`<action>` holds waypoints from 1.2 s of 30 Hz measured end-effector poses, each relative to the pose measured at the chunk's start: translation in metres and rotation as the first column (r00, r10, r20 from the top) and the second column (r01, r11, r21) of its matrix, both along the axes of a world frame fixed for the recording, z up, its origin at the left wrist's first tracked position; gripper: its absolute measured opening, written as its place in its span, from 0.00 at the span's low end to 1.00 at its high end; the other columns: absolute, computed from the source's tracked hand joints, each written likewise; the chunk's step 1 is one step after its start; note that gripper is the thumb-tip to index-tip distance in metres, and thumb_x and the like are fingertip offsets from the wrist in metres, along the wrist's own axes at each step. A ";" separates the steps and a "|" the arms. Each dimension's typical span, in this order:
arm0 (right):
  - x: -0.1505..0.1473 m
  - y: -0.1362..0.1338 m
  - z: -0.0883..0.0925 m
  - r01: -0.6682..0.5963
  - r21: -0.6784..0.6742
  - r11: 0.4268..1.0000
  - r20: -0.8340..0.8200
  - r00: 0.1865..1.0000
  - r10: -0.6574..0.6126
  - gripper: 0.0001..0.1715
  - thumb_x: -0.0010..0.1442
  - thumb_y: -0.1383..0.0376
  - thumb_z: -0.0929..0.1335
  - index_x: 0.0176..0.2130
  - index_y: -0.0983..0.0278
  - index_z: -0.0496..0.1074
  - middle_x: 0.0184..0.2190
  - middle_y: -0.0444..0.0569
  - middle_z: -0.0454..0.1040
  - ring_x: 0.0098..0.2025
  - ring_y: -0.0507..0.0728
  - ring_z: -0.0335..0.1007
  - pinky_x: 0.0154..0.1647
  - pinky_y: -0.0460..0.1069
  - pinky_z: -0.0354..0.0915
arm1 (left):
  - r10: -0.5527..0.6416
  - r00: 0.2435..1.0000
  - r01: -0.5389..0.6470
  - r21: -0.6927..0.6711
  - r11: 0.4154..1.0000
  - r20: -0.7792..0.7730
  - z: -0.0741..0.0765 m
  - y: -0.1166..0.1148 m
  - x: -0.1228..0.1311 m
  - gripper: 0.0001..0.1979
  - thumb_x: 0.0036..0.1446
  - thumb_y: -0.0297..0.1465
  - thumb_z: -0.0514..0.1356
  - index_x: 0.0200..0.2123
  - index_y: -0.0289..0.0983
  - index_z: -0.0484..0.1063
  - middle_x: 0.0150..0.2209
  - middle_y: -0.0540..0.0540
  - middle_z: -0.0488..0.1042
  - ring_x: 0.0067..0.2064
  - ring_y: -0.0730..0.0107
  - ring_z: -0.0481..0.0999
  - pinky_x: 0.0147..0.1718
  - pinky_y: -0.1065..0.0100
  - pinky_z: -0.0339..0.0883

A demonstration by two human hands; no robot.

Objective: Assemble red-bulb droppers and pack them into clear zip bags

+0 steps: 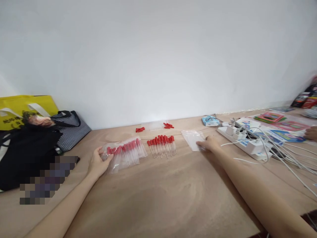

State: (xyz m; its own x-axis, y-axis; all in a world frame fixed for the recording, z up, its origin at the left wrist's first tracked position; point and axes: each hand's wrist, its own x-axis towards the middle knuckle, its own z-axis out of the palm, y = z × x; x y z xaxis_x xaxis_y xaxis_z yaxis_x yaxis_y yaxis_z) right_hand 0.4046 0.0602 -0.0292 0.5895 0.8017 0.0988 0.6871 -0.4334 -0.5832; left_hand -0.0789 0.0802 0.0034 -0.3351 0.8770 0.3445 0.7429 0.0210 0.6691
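Observation:
My left hand (99, 162) curls round the near end of a row of droppers in clear plastic bags (130, 152); thumb and fingers grip the closest bagged dropper. Red bulbs show through the overlapping bags. To the right of them lies a row of loose droppers (162, 146), with red bulbs at the far end and thin clear stems towards me. My right hand (209, 144) has its fingers on the edge of a stack of flat clear zip bags (192, 140), pinching there; the fingertips are partly hidden.
Loose red bulbs (140, 129) and clear stems (155, 125) lie near the wall. A power strip (244, 143) with white cables and a blue face mask (210, 121) are on the right. Bags (71, 127) stand at left. Another person's hand (310, 133) is at far right.

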 end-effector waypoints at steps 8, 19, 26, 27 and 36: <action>-0.002 -0.010 0.013 0.053 0.189 0.981 -0.120 0.992 -0.031 0.11 0.47 0.62 0.63 0.26 0.66 0.70 0.34 0.58 0.73 0.42 0.66 0.66 0.39 0.55 0.59 | 0.034 0.883 0.123 0.300 0.946 -0.468 0.013 -0.026 0.023 0.16 0.48 0.36 0.54 0.40 0.34 0.64 0.41 0.38 0.67 0.49 0.50 0.62 0.51 0.53 0.50; -0.120 -0.063 0.032 -0.261 0.470 0.843 -0.753 0.380 0.537 0.14 0.38 0.62 0.70 0.23 0.63 0.60 0.23 0.44 0.72 0.26 0.51 0.69 0.26 0.44 0.63 | -0.646 0.756 0.643 0.061 0.763 0.103 0.003 -0.081 0.117 0.14 0.55 0.38 0.51 0.41 0.37 0.62 0.40 0.44 0.67 0.40 0.66 0.71 0.40 0.64 0.66; -0.157 -0.099 0.028 -0.789 0.179 0.587 -0.728 0.295 0.619 0.18 0.42 0.55 0.69 0.21 0.64 0.61 0.14 0.40 0.65 0.15 0.48 0.60 0.15 0.43 0.55 | -0.797 0.579 0.780 -0.168 0.603 -0.170 0.008 -0.092 0.121 0.19 0.53 0.38 0.55 0.47 0.38 0.64 0.50 0.42 0.64 0.52 0.58 0.62 0.50 0.57 0.57; -0.153 -0.092 0.028 -0.752 0.177 0.635 -0.666 0.384 0.640 0.17 0.43 0.54 0.68 0.20 0.64 0.61 0.13 0.39 0.63 0.14 0.47 0.58 0.14 0.43 0.53 | -0.838 0.500 0.813 -0.216 0.541 -0.217 0.009 -0.092 0.118 0.18 0.53 0.37 0.55 0.47 0.39 0.65 0.51 0.42 0.64 0.53 0.59 0.62 0.51 0.57 0.56; -0.114 0.012 0.023 -0.359 0.275 0.892 -0.190 0.889 0.417 0.08 0.45 0.61 0.65 0.25 0.64 0.66 0.25 0.46 0.71 0.29 0.52 0.66 0.29 0.45 0.58 | -0.886 0.325 0.813 -0.380 0.440 -0.331 0.022 -0.098 0.082 0.24 0.58 0.40 0.49 0.57 0.42 0.52 0.59 0.45 0.54 0.60 0.59 0.50 0.56 0.53 0.46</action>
State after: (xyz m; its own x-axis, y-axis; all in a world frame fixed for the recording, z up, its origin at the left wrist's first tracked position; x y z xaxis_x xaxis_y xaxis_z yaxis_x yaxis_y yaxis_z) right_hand 0.2910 0.0719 -0.0066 0.2640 0.9432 0.2015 0.6005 0.0028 -0.7996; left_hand 0.0028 -0.0180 0.0258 0.7705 0.6330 0.0752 0.5814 -0.7462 0.3245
